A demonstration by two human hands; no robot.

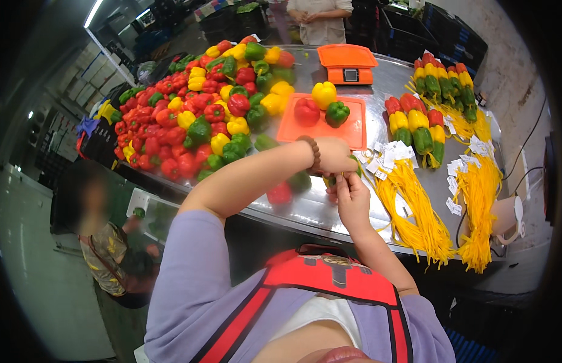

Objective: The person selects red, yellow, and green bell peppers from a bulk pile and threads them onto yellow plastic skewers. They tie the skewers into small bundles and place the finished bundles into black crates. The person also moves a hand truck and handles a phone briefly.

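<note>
My left hand (334,155), with a brown beaded bracelet at its wrist, curls over a green bell pepper (356,162) that is mostly hidden by the fingers. From below, my right hand (355,202) meets it with thumb and fingers pinched together at the pepper. Both hands are over the near edge of the metal table. Just beyond them, an orange tray (287,129) bears a red pepper (307,112), a yellow pepper (324,95) and a green pepper (337,114). Beneath my left forearm lie another red pepper (279,193) and a green one (301,181).
A large heap of mixed peppers (172,127) covers the table's left side. An orange scale (348,65) stands at the back. To the right are netted pepper sets (419,128) and yellow mesh bags (408,209) with white tags. One person (111,254) is at left, another (320,18) across the table.
</note>
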